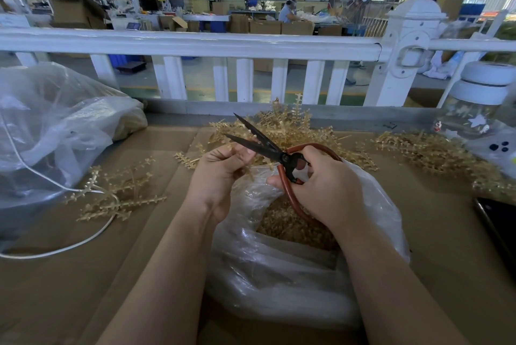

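Your right hand point(326, 188) is gripping the open scissors point(284, 158); your left hand point(220, 177) is pinching a plastic sprig point(250, 172) beside the blades, over the bag point(279, 274). Closing carelessly, you're risking nicked fingertips.

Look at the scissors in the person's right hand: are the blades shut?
No, the scissors in the right hand have their blades spread in a V.

The worktop point(432, 233) before a white railing point(195, 43)
Lower centre, a clear plastic bag point(279, 274); tan plastic sprues point(284, 121) behind it; glass jar point(474, 110) right.
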### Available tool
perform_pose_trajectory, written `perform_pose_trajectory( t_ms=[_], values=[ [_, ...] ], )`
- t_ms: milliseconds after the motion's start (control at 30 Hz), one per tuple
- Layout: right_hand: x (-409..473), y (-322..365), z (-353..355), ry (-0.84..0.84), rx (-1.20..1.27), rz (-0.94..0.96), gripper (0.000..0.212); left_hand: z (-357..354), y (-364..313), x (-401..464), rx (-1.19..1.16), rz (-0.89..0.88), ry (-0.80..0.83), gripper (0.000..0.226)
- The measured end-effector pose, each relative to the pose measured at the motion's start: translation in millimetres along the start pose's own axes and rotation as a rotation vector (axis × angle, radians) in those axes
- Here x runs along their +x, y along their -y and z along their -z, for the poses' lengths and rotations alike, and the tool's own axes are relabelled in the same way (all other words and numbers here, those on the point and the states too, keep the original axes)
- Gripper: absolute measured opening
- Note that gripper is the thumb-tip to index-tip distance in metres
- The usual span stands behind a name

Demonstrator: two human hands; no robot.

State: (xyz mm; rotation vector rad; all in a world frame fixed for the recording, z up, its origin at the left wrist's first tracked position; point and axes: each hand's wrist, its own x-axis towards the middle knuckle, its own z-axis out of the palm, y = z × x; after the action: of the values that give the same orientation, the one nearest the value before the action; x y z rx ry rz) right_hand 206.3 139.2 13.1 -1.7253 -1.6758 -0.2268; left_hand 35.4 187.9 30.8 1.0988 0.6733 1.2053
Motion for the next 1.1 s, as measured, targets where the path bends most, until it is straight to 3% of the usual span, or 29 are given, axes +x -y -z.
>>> perform_pose_trajectory(
  t_ms=[533,867,1100],
  values=[
    [0.5,-3.3,-1.1,-0.019,0.083,0.05,0.074,3.0,2.7,2.2,0.012,-0.017,0.038,0.014],
    [1.4,-4.1,0.1,-0.025,0.009,0.015,0.083,4.2,0.7,2.4,-0.025,0.037,0.054,0.005],
    [1.0,-2.3,0.8,-0.038,-0.011,0.004,0.064,4.4,0.0,1.6,-0.009,0.03,0.069,0.012]
  ],
)
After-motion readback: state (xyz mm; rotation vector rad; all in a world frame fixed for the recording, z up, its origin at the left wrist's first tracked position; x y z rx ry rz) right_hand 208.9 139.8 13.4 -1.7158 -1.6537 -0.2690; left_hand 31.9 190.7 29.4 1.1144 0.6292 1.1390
